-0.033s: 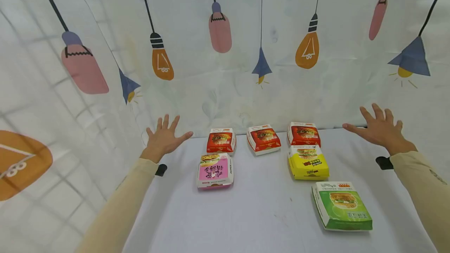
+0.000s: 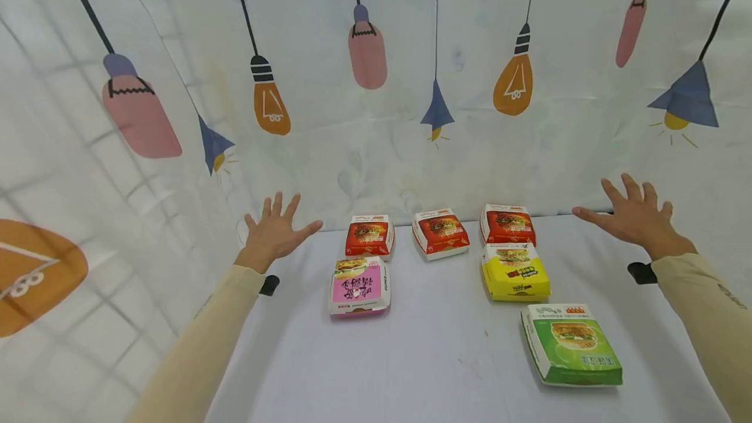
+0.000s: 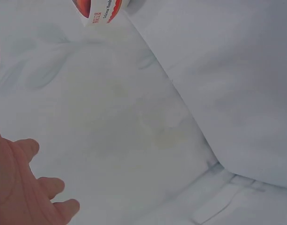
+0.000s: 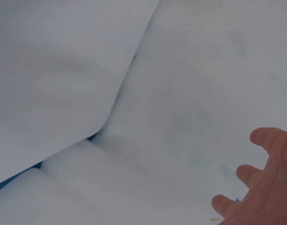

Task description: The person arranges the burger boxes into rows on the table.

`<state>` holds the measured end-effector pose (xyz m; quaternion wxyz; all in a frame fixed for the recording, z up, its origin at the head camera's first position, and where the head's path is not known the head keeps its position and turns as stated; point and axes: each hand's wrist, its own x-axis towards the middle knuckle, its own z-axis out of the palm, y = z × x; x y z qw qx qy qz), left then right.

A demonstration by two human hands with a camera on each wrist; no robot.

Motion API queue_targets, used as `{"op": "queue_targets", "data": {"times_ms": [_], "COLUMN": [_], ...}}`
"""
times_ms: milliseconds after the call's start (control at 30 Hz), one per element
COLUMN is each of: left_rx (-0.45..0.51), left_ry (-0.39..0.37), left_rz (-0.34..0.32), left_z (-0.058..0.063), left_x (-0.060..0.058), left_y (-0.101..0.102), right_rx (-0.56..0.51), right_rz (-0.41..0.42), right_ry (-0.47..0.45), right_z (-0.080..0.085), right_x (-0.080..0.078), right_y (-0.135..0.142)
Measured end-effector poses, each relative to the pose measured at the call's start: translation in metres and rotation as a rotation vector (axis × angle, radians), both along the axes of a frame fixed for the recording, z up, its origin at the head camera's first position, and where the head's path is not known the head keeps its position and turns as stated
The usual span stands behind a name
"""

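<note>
The left hand (image 2: 273, 234) and right hand (image 2: 640, 224) spread, empty. The square red-and-white cardboard burger box (image 2: 370, 234) at far left looks light, probably crushable; opposite sides suit gentle gripping.

Between the two head views, the only difference is a faint shift in the picture itself: the printed lamps (image 2: 147, 123) on the backdrop (image 2: 405, 155) sit a hair lower in the frame, most noticeably the large orange bulb (image 2: 55, 289) at the left edge. No change of place or pose can be made out in the left hand (image 2: 270, 234), the right hand (image 2: 640, 224) or the burger boxes (image 2: 572, 344). The wrist views offer no earlier picture to compare.
</note>
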<state>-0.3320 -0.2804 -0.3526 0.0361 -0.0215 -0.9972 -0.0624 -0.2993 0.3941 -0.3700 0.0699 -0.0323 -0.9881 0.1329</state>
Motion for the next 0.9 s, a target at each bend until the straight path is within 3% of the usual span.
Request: {"op": "queue_targets", "data": {"times_ms": [233, 900], "left_rx": [-0.003, -0.032], "left_ry": [-0.011, 0.023], "left_rz": [0.006, 0.027], "left_z": [-0.007, -0.011], "left_x": [0.000, 0.007], "left_y": [0.000, 0.000], "right_rx": [0.013, 0.058], "right_rz": [0.003, 0.059], "right_ry": [-0.009, 0.045], "right_z": [-0.001, -0.004], "right_x": [0.000, 0.002], "right_y": [0.000, -0.015]}}
